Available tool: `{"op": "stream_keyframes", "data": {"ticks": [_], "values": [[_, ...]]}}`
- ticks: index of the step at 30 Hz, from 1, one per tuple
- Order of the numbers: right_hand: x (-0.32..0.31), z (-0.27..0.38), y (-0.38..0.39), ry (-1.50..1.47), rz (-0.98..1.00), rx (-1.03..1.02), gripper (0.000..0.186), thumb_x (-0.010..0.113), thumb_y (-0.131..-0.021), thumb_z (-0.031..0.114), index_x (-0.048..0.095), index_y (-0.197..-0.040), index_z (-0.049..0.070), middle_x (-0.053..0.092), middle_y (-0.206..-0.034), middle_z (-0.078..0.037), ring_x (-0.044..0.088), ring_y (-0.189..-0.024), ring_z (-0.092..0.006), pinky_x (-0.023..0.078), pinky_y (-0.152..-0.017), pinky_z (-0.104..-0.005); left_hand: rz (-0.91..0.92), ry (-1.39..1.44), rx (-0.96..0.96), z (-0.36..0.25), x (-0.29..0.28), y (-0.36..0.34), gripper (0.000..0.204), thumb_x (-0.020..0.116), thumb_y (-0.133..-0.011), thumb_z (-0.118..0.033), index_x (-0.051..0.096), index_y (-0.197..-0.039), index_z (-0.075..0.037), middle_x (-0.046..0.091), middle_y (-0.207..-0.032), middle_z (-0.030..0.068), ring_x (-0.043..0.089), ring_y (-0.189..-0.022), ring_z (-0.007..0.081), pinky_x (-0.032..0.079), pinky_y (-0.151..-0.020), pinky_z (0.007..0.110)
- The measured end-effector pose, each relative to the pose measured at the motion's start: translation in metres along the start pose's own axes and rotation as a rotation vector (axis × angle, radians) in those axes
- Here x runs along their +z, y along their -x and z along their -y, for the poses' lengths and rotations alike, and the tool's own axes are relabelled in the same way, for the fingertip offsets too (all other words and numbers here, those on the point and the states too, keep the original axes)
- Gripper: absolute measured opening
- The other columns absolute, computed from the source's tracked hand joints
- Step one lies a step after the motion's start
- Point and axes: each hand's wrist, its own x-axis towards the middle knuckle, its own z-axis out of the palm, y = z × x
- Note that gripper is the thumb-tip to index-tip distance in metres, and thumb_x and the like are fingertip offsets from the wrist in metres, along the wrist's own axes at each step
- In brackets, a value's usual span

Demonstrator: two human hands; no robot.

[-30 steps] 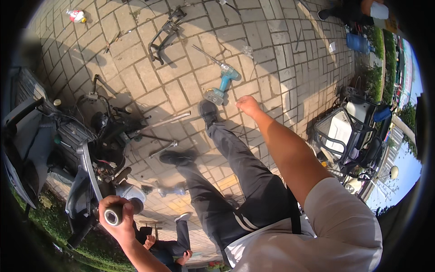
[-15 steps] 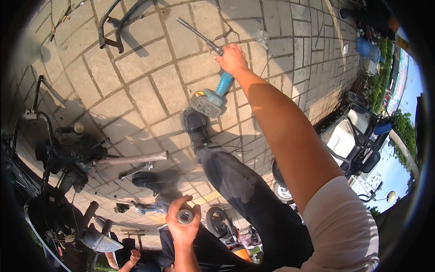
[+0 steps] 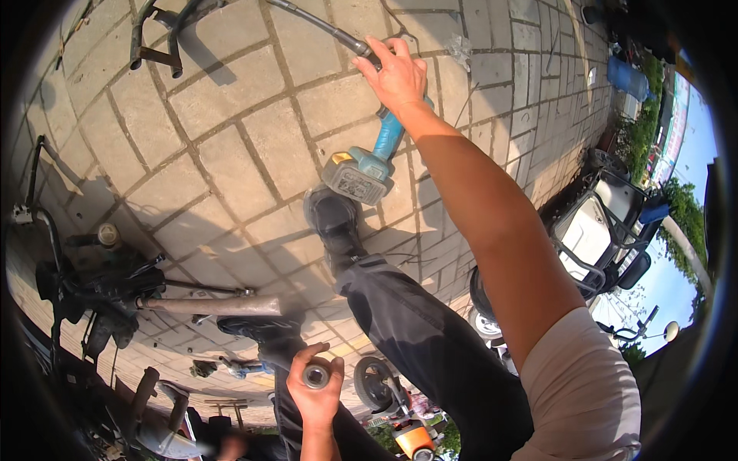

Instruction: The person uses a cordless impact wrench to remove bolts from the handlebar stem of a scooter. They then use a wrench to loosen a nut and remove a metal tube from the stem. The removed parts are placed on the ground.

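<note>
My right hand (image 3: 400,81) is curled over the front of a teal cordless impact wrench (image 3: 390,137), with thumb and fingers around its dark nose. The wrench's yellow-and-grey battery end (image 3: 357,180) lies toward my shoe. A long metal extension bar (image 3: 319,24) runs from beside my thumb toward the upper left; where it meets the wrench is hidden by the fingers. Low in the view, my left hand (image 3: 315,399) grips a metal socket (image 3: 315,375), its round open end facing up.
Paving bricks (image 3: 223,154) cover the ground. A black metal frame (image 3: 157,55) lies at upper left. Dark vehicle parts with a pale tube (image 3: 215,306) stand at left. My shoe (image 3: 334,219) is below the wrench. A white-and-black vehicle (image 3: 588,234) is at right. Another person's blurred hand (image 3: 231,446) shows at the bottom.
My right hand's fingers have spread and shifted slightly around the wrench's nose. The left hand still holds the socket. The view has shifted, moving the frame and tube leftward.
</note>
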Motion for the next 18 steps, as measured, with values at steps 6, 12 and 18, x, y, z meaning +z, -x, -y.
{"op": "stream_keyframes", "data": {"ticks": [6,12,18], "values": [[0.008,0.002,0.088,-0.278,-0.231,0.642,0.070,0.077,-0.073,0.040,0.049,-0.123,0.001,0.052,-0.120,-0.015,0.055,-0.101,-0.0326,0.036,-0.094,-0.0474,-0.160,0.107,-0.030,0.007,-0.004,-0.005,0.030,0.072,-0.073,0.002,0.062,-0.102,-0.003,0.056,-0.072,-0.0014,0.050,-0.066,0.0056,0.044,-0.068,0.021],[0.030,-0.025,0.093,-1.169,0.025,1.154,0.031,0.076,-0.074,0.003,0.054,-0.095,0.004,0.058,-0.084,-0.006,0.055,-0.070,-0.0177,0.046,-0.062,-0.0341,-0.118,0.194,0.068,0.002,-0.016,-0.002,0.030,0.077,-0.075,-0.002,0.061,-0.102,-0.003,0.061,-0.084,0.0004,0.053,-0.071,0.0060,0.046,-0.070,0.022],[-0.074,0.018,0.105,-1.281,0.213,0.969,0.015,0.071,-0.071,-0.001,0.059,-0.079,0.002,0.061,-0.072,-0.007,0.060,-0.068,-0.0177,0.050,-0.062,-0.0327,-0.178,-0.002,0.256,-0.015,-0.047,0.019,0.024,0.078,-0.074,-0.006,0.061,-0.090,-0.004,0.060,-0.080,0.0039,0.056,-0.073,0.0135,0.046,-0.069,0.027]]}}
